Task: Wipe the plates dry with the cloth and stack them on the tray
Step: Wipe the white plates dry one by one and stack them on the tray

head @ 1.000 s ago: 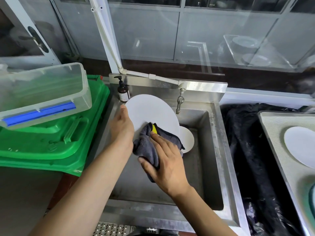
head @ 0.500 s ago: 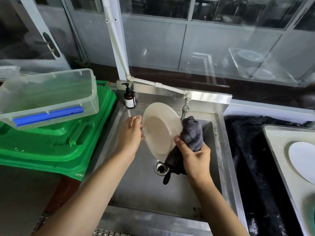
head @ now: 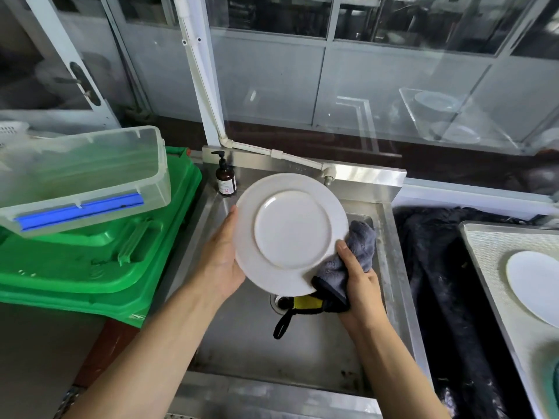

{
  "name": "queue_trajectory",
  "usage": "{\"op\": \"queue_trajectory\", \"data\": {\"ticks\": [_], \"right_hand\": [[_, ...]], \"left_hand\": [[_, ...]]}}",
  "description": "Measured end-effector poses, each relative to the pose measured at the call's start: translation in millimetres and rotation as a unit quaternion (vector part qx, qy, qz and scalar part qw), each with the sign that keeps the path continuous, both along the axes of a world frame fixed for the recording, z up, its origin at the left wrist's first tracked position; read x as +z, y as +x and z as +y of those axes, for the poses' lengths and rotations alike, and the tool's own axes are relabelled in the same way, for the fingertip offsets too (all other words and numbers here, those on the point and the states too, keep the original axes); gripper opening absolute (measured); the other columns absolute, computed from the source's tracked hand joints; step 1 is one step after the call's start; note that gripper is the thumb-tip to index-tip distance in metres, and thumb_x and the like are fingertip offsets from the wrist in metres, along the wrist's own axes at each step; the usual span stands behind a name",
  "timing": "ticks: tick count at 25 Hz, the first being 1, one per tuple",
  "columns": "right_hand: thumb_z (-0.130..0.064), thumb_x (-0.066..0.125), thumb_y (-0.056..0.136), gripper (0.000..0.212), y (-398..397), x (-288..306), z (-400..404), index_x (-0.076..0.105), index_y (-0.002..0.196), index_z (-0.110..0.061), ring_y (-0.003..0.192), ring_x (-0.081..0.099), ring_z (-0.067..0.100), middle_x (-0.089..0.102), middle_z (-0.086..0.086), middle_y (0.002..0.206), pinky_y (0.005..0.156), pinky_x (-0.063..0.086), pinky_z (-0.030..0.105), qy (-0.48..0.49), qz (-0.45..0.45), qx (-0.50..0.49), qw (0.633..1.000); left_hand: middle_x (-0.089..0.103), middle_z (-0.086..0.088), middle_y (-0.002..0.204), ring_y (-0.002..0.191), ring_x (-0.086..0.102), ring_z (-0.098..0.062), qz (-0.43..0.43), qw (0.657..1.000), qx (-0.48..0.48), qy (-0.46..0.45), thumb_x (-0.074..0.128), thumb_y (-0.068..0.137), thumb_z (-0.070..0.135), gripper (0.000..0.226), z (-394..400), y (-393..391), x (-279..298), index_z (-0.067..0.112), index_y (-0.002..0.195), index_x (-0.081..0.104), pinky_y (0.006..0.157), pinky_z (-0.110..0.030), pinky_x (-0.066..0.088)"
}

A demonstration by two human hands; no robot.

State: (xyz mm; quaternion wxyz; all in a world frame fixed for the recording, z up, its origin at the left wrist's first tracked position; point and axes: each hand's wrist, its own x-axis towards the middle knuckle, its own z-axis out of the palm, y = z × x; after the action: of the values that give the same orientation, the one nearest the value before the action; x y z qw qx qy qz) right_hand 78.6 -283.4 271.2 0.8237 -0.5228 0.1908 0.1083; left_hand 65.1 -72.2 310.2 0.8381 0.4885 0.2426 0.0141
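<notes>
holding a white plate [head: 292, 234] up over the steel sink [head: 390, 267], underside toward the camera, the left hand [head: 222, 261] grasps its left rim with the thumb on the near face, while the right hand [head: 358, 278] clutches a bunched grey cloth [head: 352, 255] against the plate's lower right edge, a black loop and yellow patch dangling below. to the right, well apart, a second plate [head: 534, 284] lies on a pale tray [head: 484, 246]. farther back, a brown pump bottle [head: 226, 178] stands at the sink's rear left corner, beside stacked green bins [head: 99, 267] topped by a clear tub [head: 81, 176].
</notes>
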Motion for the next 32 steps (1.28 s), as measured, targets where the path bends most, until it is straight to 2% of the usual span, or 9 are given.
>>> {"op": "queue_trajectory", "data": {"ticks": [5, 8, 11, 16, 18, 21, 25, 28, 32], "right_hand": [[-0.051, 0.059, 0.092, 0.031, 4, 6, 6, 0.068, 0.117, -0.035, 0.104, 0.066, -0.006, 0.073, -0.022, 0.107, 0.106, 0.052, 0.038, -0.215, -0.106, -0.074, 0.968], [-0.049, 0.052, 0.086, 0.046, 22, 11, 2, 0.066, 0.122, -0.023, 0.114, 0.062, 0.006, 0.07, -0.008, 0.119, 0.105, 0.048, 0.038, -0.314, -0.233, -0.03, 0.92], [-0.04, 0.056, 0.089, 0.05, 32, 16, 8, 0.059, 0.138, -0.03, 0.129, 0.053, -0.002, 0.061, -0.017, 0.137, 0.111, 0.041, 0.024, -0.352, -0.314, 0.018, 0.882], [-0.029, 0.058, 0.093, 0.053, 26, 19, 36, 0.056, 0.145, -0.017, 0.146, 0.043, 0.018, 0.05, 0.002, 0.155, 0.122, 0.031, 0.037, -0.417, -0.538, 0.113, 0.724], [-0.026, 0.058, 0.091, 0.054, 31, 19, 37, 0.058, 0.143, -0.011, 0.144, 0.046, 0.022, 0.052, 0.006, 0.153, 0.121, 0.034, 0.043, -0.42, -0.52, 0.114, 0.735], [-0.019, 0.058, 0.092, 0.051, 39, 20, 39, 0.059, 0.141, -0.01, 0.142, 0.048, 0.022, 0.056, 0.007, 0.15, 0.119, 0.037, 0.048, -0.393, -0.405, 0.057, 0.824], [-0.027, 0.055, 0.096, 0.052, 22, 11, 52, 0.053, 0.148, -0.021, 0.148, 0.042, 0.017, 0.05, 0.001, 0.156, 0.123, 0.032, 0.043, -0.348, -0.472, 0.067, 0.807], [-0.028, 0.051, 0.099, 0.057, -5, 5, 61, 0.039, 0.153, -0.044, 0.151, 0.037, 0.021, 0.044, 0.001, 0.16, 0.123, 0.031, 0.047, -0.322, -0.501, 0.069, 0.8], [-0.045, 0.043, 0.104, 0.053, -37, -10, 59, 0.05, 0.151, -0.023, 0.151, 0.038, 0.027, 0.043, 0.004, 0.161, 0.12, 0.032, 0.056, -0.361, -0.545, 0.087, 0.751]], "left_hand": [[0.069, -0.014, 0.127, 0.12, 0.063, -0.034, 0.013, 1.0, -0.006, -0.021, 0.05, 0.1, 0.044, 0.045, -7, -5, 16, 0.016, 0.133, 0.062, 0.104, -0.054, 0.048], [0.07, -0.011, 0.125, 0.119, 0.065, -0.031, 0.013, 1.0, -0.028, -0.002, 0.054, 0.098, 0.043, 0.043, -8, -10, 22, 0.017, 0.131, 0.064, 0.106, -0.052, 0.047], [0.072, -0.005, 0.123, 0.118, 0.066, -0.026, 0.008, 0.999, -0.029, 0.042, 0.06, 0.095, 0.043, 0.041, -11, -8, 26, 0.019, 0.128, 0.066, 0.108, -0.05, 0.047], [0.074, -0.016, 0.112, 0.114, 0.066, -0.037, -0.012, 0.995, 0.015, 0.098, 0.061, 0.098, 0.026, 0.018, -27, 1, 19, 0.017, 0.103, 0.075, 0.106, -0.055, 0.047], [0.077, -0.007, 0.102, 0.103, 0.07, -0.026, -0.015, 0.993, 0.01, 0.115, 0.062, 0.098, 0.026, 0.019, -31, 2, 14, 0.023, 0.092, 0.079, 0.1, -0.045, 0.052], [0.078, 0.011, 0.091, 0.091, 0.069, -0.006, -0.007, 0.989, 0.02, 0.146, 0.066, 0.096, 0.033, 0.02, -35, 1, 8, 0.029, 0.081, 0.08, 0.086, -0.026, 0.051], [0.078, -0.006, 0.097, 0.097, 0.071, -0.024, 0.008, 0.995, 0.024, 0.094, 0.06, 0.099, 0.021, 0.021, -37, 8, 13, 0.019, 0.092, 0.08, 0.085, -0.032, 0.057], [0.077, -0.006, 0.092, 0.084, 0.074, -0.019, 0.018, 0.997, -0.012, -0.076, 0.054, 0.101, 0.029, 0.026, -32, 7, 21, 0.011, 0.111, 0.07, 0.065, -0.027, 0.06], [0.079, 0.002, 0.084, 0.076, 0.076, -0.014, 0.017, 0.998, -0.002, 0.06, 0.062, 0.095, 0.045, 0.029, -20, 7, 25, 0.017, 0.098, 0.071, 0.066, -0.029, 0.061]]}}
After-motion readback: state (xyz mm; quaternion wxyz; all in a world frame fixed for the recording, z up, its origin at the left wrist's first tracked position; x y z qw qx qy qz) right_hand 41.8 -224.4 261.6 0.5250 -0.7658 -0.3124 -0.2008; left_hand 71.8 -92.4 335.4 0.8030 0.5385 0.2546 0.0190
